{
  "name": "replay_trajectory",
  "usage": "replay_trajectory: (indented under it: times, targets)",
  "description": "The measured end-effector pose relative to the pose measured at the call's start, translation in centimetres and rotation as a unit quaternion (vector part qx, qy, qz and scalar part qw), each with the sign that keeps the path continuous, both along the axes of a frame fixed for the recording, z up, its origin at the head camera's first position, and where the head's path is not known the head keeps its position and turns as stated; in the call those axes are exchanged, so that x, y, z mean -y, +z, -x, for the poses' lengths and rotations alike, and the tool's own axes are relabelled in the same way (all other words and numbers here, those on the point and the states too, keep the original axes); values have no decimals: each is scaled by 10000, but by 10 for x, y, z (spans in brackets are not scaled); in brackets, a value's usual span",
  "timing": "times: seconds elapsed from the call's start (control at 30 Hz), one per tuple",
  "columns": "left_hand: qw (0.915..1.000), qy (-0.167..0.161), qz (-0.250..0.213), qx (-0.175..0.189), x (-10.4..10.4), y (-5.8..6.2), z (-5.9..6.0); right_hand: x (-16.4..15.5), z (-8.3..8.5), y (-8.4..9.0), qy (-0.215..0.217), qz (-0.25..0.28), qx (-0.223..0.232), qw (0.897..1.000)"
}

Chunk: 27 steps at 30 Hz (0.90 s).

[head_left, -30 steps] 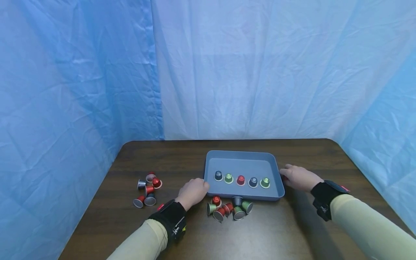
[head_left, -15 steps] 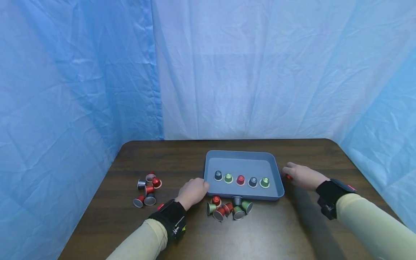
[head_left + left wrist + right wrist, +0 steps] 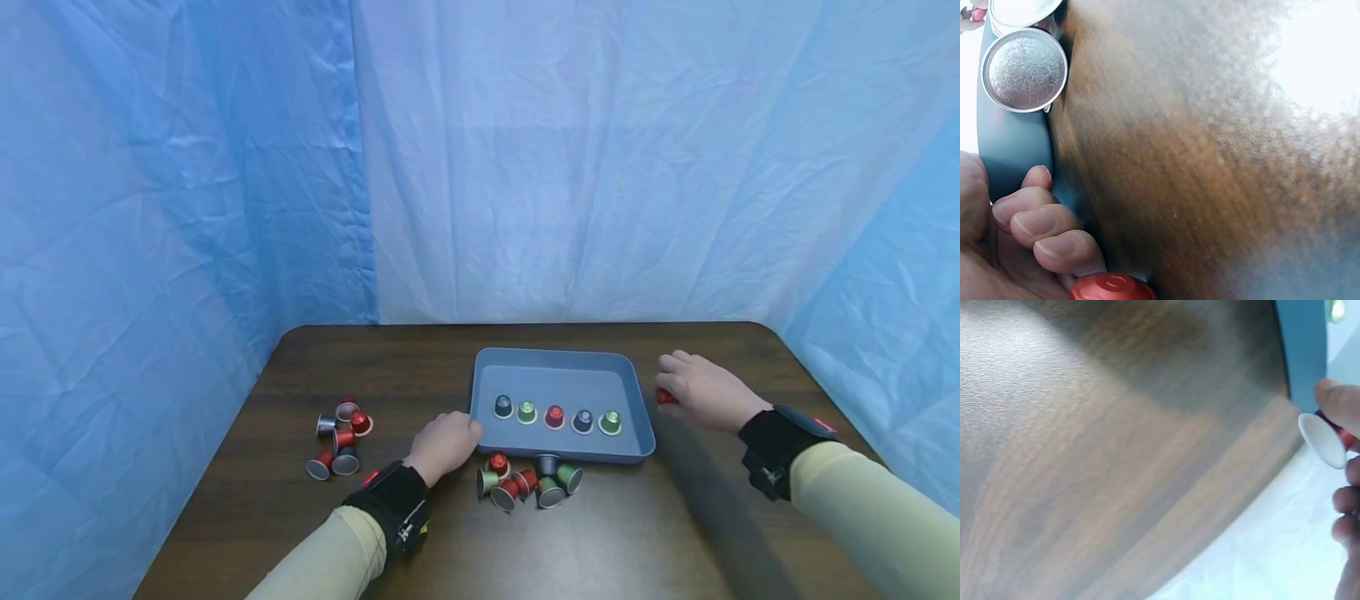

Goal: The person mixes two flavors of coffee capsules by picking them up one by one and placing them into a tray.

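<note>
My left hand (image 3: 444,443) grips the near left corner of a shallow blue-grey tray (image 3: 555,360), its fingers (image 3: 1057,247) curled. A red coffee capsule (image 3: 1113,289) shows beside these fingers in the left wrist view; whether the hand touches it I cannot tell. My right hand (image 3: 708,396) pinches another red coffee capsule (image 3: 665,396) just right of the tray. In the right wrist view its pale lid (image 3: 1322,440) faces the camera. Inside the tray several capsules stand in a row, lids down: dark blue, green (image 3: 527,412), red (image 3: 554,417), dark blue, green.
Several red, green and dark capsules (image 3: 504,493) lie loose against the tray's front edge. Another small heap of red and dark capsules (image 3: 343,438) sits at the left of the wooden table (image 3: 247,500). Blue-white curtains (image 3: 525,167) surround the table.
My right hand has drawn a little away from the tray's right edge, moving right and toward the far side with its red capsule. My left hand and the tray look nearly unchanged.
</note>
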<state>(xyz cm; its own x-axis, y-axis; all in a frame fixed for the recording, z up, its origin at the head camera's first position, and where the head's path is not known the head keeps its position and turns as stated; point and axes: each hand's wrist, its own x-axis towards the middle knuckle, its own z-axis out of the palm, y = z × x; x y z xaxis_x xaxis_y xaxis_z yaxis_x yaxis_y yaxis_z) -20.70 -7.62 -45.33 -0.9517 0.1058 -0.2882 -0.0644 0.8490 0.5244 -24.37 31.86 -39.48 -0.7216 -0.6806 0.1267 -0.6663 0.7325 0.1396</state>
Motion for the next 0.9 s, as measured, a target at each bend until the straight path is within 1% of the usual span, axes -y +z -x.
replay_trajectory:
  times: [0.33, 0.5, 0.67, 0.77, 0.9]
  targets:
    - [10000, 7, 78, -8, -1, 1, -1, 7, -1, 18, 73, 265, -72, 9996]
    - [10000, -2, 82, 24, -1, 1, 0, 11, -3, 30, 38, 444, -45, 9990]
    - [10000, -27, 71, 49, 0, 0, 1, 16, -5, 43, -105, 607, 269, 9977]
    - [9999, -71, 98, -13, 0, 0, 1, 19, -6, 49, -97, 729, 495, 9961]
    - [9999, -95, 98, -36, 0, 0, 1, 23, -7, 54, -47, 797, 682, 9945]
